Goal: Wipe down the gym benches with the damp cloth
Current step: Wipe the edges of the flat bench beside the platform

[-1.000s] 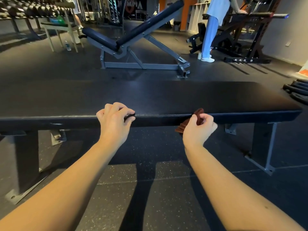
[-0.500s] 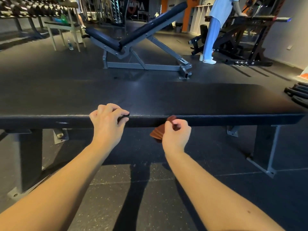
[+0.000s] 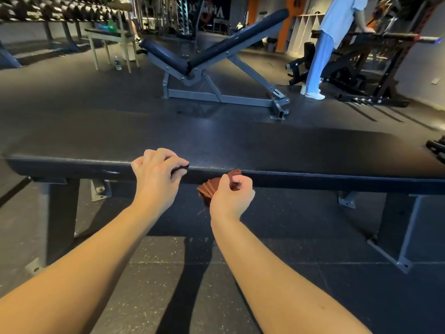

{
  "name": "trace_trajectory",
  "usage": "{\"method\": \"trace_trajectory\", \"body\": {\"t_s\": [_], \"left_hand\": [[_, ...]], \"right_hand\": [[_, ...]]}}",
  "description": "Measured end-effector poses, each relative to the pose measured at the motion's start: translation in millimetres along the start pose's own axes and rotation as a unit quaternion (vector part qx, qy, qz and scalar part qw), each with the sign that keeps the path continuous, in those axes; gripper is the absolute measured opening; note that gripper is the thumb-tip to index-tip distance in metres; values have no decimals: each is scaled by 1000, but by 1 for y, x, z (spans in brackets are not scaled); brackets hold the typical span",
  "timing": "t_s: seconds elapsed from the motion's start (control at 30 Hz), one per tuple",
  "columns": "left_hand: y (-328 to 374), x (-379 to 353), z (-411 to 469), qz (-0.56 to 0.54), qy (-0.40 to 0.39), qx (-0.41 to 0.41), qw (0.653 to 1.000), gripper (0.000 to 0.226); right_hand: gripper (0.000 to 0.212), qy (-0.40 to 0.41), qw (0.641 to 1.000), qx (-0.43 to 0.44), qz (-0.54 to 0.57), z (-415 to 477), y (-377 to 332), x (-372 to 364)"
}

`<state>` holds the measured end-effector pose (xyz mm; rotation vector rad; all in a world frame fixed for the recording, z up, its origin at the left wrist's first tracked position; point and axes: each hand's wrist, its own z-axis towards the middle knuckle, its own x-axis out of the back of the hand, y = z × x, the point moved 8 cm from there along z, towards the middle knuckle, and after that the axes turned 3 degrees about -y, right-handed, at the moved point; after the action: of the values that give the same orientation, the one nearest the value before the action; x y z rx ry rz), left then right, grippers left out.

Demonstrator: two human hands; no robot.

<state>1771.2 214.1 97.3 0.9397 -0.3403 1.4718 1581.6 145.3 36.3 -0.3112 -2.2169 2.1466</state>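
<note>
Head view: right hand (image 3: 231,196) presses cloth (image 3: 212,188) against bench (image 3: 313,155) edge.

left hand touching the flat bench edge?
Touching. The head view shows the left hand curled over the near edge of the flat bench, fingers on top and thumb against its front face.

Dim gym, light falling from behind onto the speckled floor (image 3: 168,273); long forearm shadows there, faint glare on the bench (image 3: 301,150) top, edges bowed, background soft.
</note>
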Motion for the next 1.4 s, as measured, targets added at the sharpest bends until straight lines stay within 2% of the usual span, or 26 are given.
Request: {"method": "trace_trajectory", "body": {"t_s": [0.13,0.3,0.47,0.53,0.67,0.8,1.0,1.1,1.23,1.37,1.4], "left_hand": [[-1,0,-1,0,3,1,1000,15],[0,2,-2,-12,6,0,1000,14],[-12,8,-2,-9,11,1,1000,13],[-18,10,-1,-4,9,12,1000,12],[-23,13,0,17,3,22,1000,12],[-27,15,-1,20,5,25,999,13],[-29,14,-2,-7,22,15,1000,12],[-30,15,-2,-7,25,2,1000,12],[-35,17,-1,-11,26,-6,1000,13],[-41,19,-1,4,24,2,1000,13],[-42,19,-1,6,20,9,1000,13]], "right_hand": [[11,-13,999,-6,-28,16,-2,17],[6,111,993,-3,27,52,-26,81],[8,142,989,6,41,39,-27,69],[4,121,992,6,39,21,-21,43],[9,-2,999,-31,42,-23,-3,-26],[11,-26,998,-50,9,-16,3,-26],[10,94,995,-10,14,39,-30,59],[10,109,994,32,0,36,-38,60],[11,57,993,98,-32,6,-33,20],[14,-74,995,62,-14,-36,-12,-48],[16,-87,995,45,0,-42,-9,-58]]}}
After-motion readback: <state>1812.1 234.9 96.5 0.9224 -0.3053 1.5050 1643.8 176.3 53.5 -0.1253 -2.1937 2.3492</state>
